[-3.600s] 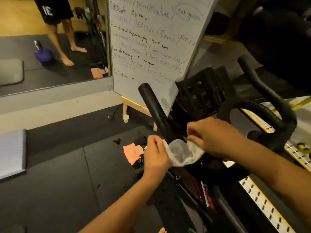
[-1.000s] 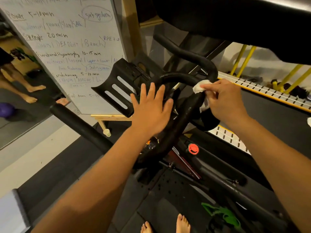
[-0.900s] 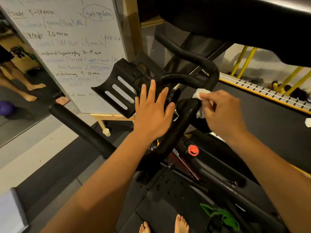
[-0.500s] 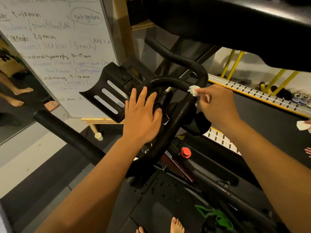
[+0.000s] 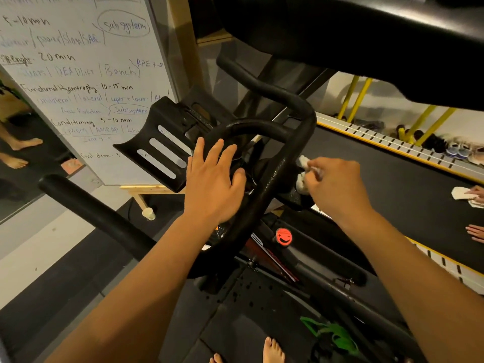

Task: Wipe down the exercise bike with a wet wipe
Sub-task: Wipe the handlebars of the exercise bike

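The exercise bike's black looped handlebar fills the middle of the head view, with a slotted black tablet holder to its left and a red knob lower down. My left hand lies flat with spread fingers on the inner left part of the handlebar loop. My right hand pinches a crumpled white wet wipe and holds it against the right side of the bar. Most of the wipe is hidden under my fingers.
A whiteboard with handwriting stands on a wooden easel behind the bike. A second black bar juts out at the lower left. A treadmill deck with yellow edging lies to the right, where another person's hand holds a white wipe. A green band lies near my bare feet.
My right hand has slid the wipe down the right side of the handlebar from its upper bend. My left hand has stayed flat on the loop.
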Demonstrator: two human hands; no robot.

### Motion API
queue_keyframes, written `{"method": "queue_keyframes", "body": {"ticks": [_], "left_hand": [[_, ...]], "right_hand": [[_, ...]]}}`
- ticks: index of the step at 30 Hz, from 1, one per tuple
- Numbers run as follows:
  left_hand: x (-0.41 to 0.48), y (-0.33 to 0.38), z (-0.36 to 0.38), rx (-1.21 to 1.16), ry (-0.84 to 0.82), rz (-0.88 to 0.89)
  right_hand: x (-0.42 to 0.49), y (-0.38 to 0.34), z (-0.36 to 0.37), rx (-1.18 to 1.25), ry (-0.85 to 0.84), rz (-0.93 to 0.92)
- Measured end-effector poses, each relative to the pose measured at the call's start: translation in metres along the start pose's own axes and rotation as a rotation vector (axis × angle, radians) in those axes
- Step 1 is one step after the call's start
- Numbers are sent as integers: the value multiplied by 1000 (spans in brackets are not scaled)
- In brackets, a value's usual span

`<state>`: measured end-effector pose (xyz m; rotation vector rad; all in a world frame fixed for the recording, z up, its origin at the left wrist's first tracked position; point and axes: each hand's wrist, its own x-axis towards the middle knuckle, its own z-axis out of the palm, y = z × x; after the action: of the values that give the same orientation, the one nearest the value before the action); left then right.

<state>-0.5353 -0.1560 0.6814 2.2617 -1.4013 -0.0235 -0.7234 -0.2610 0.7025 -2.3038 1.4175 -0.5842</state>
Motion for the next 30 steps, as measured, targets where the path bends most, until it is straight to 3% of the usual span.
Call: {"method": "queue_keyframes", "body": {"ticks": [3, 7, 8, 11, 15, 17, 19, 23, 27, 30], "left_hand": [[-1, -1, -6, -62, -56, 23], [0, -8, -19, -307, -179, 33], [1, -10, -22, -372, -201, 20], [-2, -19, -31, -653, -204, -104], [-12, -31, -28, -999, -100, -352], [-13, -34, -26, -1059, -110, -411], [-13, -35, -26, -1086, -109, -458], [-20, -32, -29, -990, -79, -373], [-16, -34, -28, -901, -72, -353], [-16, -35, -26, -905, -51, -322]], "right_hand": [[-26, -16, 8, -14, -35, -44], [-85, -42, 15, 192, -336, -144], [-87, -45, 13, 241, -321, -163], [-62, -55, 5, 331, 10, -289], [-29, -55, 29, 49, 41, -313], [-14, -50, 37, -51, 98, -332], [17, -53, 28, -88, 44, -211], [67, -72, 15, -345, -83, -56], [43, -87, 21, -566, -179, -185], [19, -81, 12, -506, -209, -251]]}}
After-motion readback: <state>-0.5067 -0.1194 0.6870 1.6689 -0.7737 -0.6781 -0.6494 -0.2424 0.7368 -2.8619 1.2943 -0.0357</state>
